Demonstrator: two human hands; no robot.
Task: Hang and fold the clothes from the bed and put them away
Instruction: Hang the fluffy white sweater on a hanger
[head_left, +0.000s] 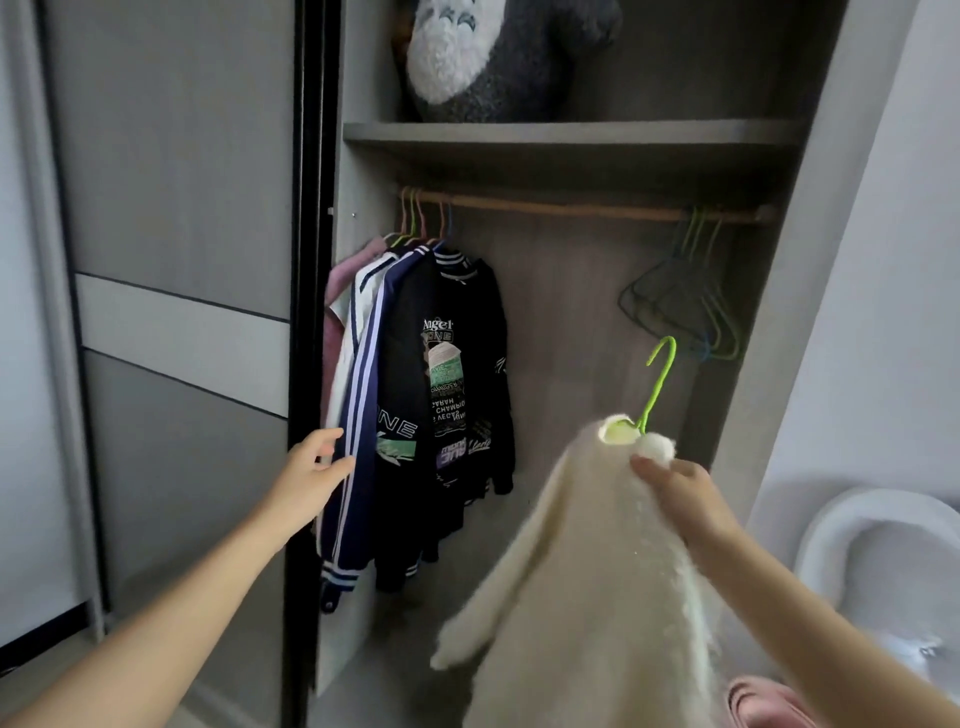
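A fluffy cream sweater (587, 561) hangs on a green hanger (657, 384) whose hook points up. My right hand (675, 493) grips the sweater by its shoulder just below the hook, in front of the open wardrobe. My left hand (311, 473) is open and touches the sleeve of a navy striped jacket (358, 415) hanging at the left of the wooden rail (587, 208). A black printed jacket (452, 384) hangs beside it.
Several bare hangers (685, 296) hang at the rail's right end. A shelf (571, 132) above holds a grey and white plush toy (498, 57). The sliding door (171, 312) stands at the left, a white rounded object (883, 561) at the right.
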